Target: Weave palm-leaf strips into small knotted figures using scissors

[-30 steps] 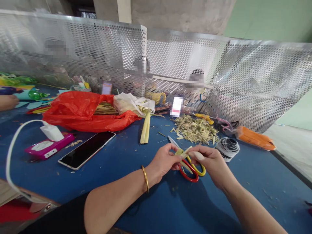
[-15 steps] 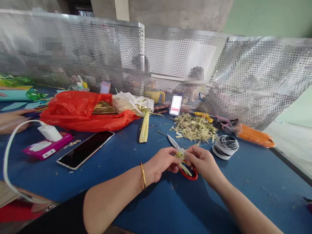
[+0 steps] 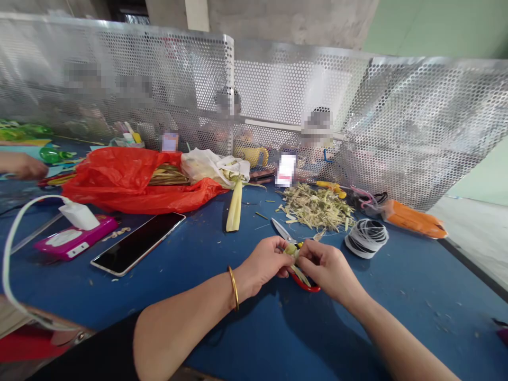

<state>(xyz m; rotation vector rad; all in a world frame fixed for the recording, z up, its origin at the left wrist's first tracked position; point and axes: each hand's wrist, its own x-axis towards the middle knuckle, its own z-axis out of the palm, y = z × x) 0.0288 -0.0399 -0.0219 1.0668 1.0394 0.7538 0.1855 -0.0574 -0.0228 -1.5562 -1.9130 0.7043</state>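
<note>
Pale green-yellow strips of dried husk are pinched in my left hand, whose fingers are closed. My right hand meets it from the right, thumb and forefinger closed on the same husk strips. Beneath both hands, red-handled scissors lie on the blue table, blades pointing away; the hands cover their middle. Beyond the scissors is a heap of husk scraps. A longer flat piece of husk lies to the left of the heap.
A spool of white cord and an orange packet lie to the right. Leftward are a phone, a magenta power strip with a charger, and a red plastic bag. Another person's hand is at far left. A perforated metal screen stands behind.
My right hand has shifted slightly left, its fingertips closer to my left hand over the strips. At far left, the other person's hand has moved up and back.
</note>
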